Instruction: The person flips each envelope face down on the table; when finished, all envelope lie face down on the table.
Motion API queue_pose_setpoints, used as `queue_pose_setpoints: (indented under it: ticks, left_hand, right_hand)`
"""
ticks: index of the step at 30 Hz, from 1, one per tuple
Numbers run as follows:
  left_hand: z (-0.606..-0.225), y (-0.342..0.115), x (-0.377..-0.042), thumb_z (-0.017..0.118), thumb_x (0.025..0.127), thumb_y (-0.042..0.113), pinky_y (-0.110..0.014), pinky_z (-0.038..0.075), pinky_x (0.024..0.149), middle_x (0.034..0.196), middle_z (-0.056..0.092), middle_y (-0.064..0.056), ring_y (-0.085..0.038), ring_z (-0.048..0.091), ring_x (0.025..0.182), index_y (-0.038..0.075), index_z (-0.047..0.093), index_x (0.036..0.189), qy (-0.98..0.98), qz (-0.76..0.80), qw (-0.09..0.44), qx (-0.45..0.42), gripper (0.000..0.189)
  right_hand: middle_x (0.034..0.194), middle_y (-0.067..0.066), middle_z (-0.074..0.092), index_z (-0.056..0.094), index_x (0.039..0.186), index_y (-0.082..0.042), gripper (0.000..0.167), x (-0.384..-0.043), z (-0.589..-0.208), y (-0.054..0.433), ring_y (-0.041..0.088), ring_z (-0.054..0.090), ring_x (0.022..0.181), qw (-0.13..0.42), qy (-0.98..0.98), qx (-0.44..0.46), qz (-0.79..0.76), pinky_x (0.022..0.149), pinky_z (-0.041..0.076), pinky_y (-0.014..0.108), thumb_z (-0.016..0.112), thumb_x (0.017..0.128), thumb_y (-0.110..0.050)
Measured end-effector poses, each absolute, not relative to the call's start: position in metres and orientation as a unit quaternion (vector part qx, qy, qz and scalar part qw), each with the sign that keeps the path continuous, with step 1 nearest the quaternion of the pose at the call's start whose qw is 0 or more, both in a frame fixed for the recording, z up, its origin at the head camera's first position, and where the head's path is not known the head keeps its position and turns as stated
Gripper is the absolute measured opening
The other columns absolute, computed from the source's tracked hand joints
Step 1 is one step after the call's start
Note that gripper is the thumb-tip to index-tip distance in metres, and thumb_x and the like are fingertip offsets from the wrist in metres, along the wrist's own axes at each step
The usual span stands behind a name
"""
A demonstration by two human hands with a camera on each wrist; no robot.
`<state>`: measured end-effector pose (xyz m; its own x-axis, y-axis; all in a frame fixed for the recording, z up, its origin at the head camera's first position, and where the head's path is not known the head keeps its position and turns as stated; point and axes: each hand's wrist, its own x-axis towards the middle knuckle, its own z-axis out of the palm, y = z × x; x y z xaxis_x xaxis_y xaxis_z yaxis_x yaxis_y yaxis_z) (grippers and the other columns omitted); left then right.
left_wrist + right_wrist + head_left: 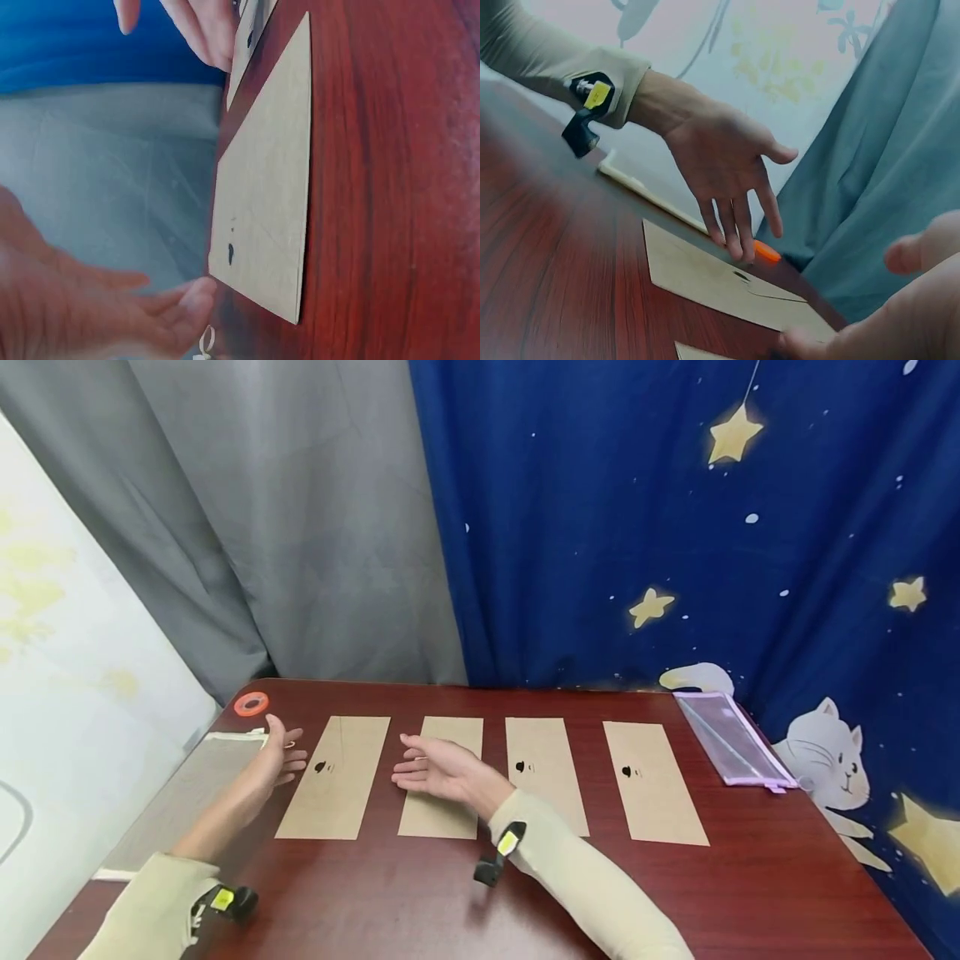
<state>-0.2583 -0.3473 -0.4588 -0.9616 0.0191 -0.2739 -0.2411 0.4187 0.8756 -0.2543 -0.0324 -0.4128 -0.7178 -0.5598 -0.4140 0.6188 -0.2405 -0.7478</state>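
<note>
My left hand [270,768] hovers between the leftmost kraft paper piece [337,793] and a pale mesh pouch [187,802]. Its fingers are extended with the palm turned inward, and nothing is held, as the right wrist view also shows. My right hand [446,770] is held over the second kraft paper piece [442,821], covering part of it, with straight fingers pointing left and an empty grasp. Further right lie a third kraft paper piece [551,793] and a fourth kraft paper piece [660,802]. Small black hat prints show on those not covered.
An orange tape roll [251,704] lies at the back left corner of the dark red table [360,902]. At the right edge rests a purple zip pouch [735,739]. Behind the table hang a grey curtain [330,527] and a blue starry curtain [562,527].
</note>
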Motion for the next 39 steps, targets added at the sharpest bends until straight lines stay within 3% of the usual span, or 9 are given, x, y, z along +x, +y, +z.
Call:
queue_pose_setpoints:
  ticks: [4, 7, 16, 18, 21, 28, 35, 39]
  left_hand:
    - [-0.408, -0.319, -0.228, -0.015, 0.094, 0.066, -0.027, 0.052, 0.092, 0.154, 0.030, -0.041, -0.019, 0.066, 0.110, -0.009, 0.005, 0.158, 0.803, 0.572, 0.128, -0.105, 0.101]
    - [-0.403, -0.317, -0.223, -0.012, 0.093, 0.069, -0.020, 0.053, 0.084, 0.150, 0.040, -0.038, -0.006, 0.068, 0.098, -0.011, 0.006, 0.157, 0.784, 0.595, 0.134, -0.113, 0.104]
    - [-0.410, -0.319, -0.231, -0.009, 0.094, 0.072, -0.023, 0.050, 0.079, 0.131, 0.065, -0.027, -0.009, 0.070, 0.092, -0.014, 0.015, 0.155, 0.809, 0.550, 0.116, -0.171, 0.108]
    - [-0.409, -0.319, -0.235, -0.007, 0.093, 0.074, -0.021, 0.047, 0.075, 0.117, 0.073, -0.021, -0.009, 0.068, 0.086, -0.014, 0.018, 0.154, 0.810, 0.544, 0.116, -0.187, 0.110]
    - [-0.408, -0.317, -0.242, -0.003, 0.094, 0.075, -0.019, 0.046, 0.069, 0.102, 0.072, -0.008, -0.009, 0.061, 0.080, -0.011, 0.024, 0.154, 0.808, 0.538, 0.112, -0.212, 0.109]
    - [-0.396, -0.310, -0.242, -0.001, 0.101, 0.063, -0.024, 0.053, 0.080, 0.122, 0.054, -0.022, -0.016, 0.059, 0.093, -0.016, 0.030, 0.149, 0.814, 0.535, 0.133, -0.182, 0.098]
    - [-0.394, -0.313, -0.238, 0.028, 0.110, 0.038, -0.028, 0.062, 0.089, 0.142, 0.049, -0.034, -0.016, 0.064, 0.103, -0.017, 0.041, 0.144, 0.846, 0.501, 0.123, -0.137, 0.066]
    - [-0.398, -0.315, -0.239, 0.045, 0.108, 0.017, -0.029, 0.063, 0.086, 0.136, 0.057, -0.034, -0.010, 0.068, 0.095, -0.016, 0.048, 0.139, 0.864, 0.484, 0.081, -0.116, 0.046]
  right_hand:
    - [0.152, 0.042, 0.030, 0.019, 0.152, 0.017, 0.078, -0.261, -0.416, -0.051, 0.051, 0.036, 0.144, 0.367, 0.482, 0.068, -0.793, 0.125, 0.032, 0.051, 0.057, 0.102, -0.029]
    - [0.150, 0.042, 0.034, 0.020, 0.151, 0.017, 0.076, -0.263, -0.420, -0.061, 0.050, 0.038, 0.143, 0.363, 0.493, 0.072, -0.788, 0.123, 0.034, 0.052, 0.056, 0.102, -0.030]
    - [0.148, 0.039, 0.040, 0.023, 0.152, 0.015, 0.075, -0.263, -0.422, -0.074, 0.049, 0.043, 0.140, 0.360, 0.519, 0.072, -0.772, 0.121, 0.038, 0.054, 0.055, 0.102, -0.031]
    - [0.147, 0.038, 0.041, 0.024, 0.151, 0.015, 0.075, -0.264, -0.421, -0.075, 0.047, 0.045, 0.140, 0.359, 0.522, 0.075, -0.770, 0.121, 0.038, 0.053, 0.056, 0.102, -0.031]
    - [0.145, 0.036, 0.044, 0.025, 0.150, 0.016, 0.075, -0.266, -0.420, -0.077, 0.045, 0.046, 0.139, 0.358, 0.525, 0.077, -0.768, 0.121, 0.039, 0.052, 0.057, 0.101, -0.031]
    - [0.143, 0.028, 0.048, 0.041, 0.143, 0.015, 0.059, -0.268, -0.418, -0.079, 0.042, 0.049, 0.137, 0.341, 0.532, 0.066, -0.772, 0.117, 0.043, 0.054, 0.057, 0.102, -0.024]
    - [0.131, 0.024, 0.056, 0.057, 0.131, 0.007, 0.035, -0.267, -0.417, -0.076, 0.036, 0.060, 0.121, 0.304, 0.570, 0.030, -0.763, 0.109, 0.051, 0.054, 0.054, 0.103, -0.014]
    - [0.128, 0.023, 0.058, 0.057, 0.132, 0.010, 0.034, -0.267, -0.416, -0.076, 0.031, 0.062, 0.114, 0.292, 0.576, 0.009, -0.764, 0.105, 0.055, 0.049, 0.053, 0.102, -0.006]
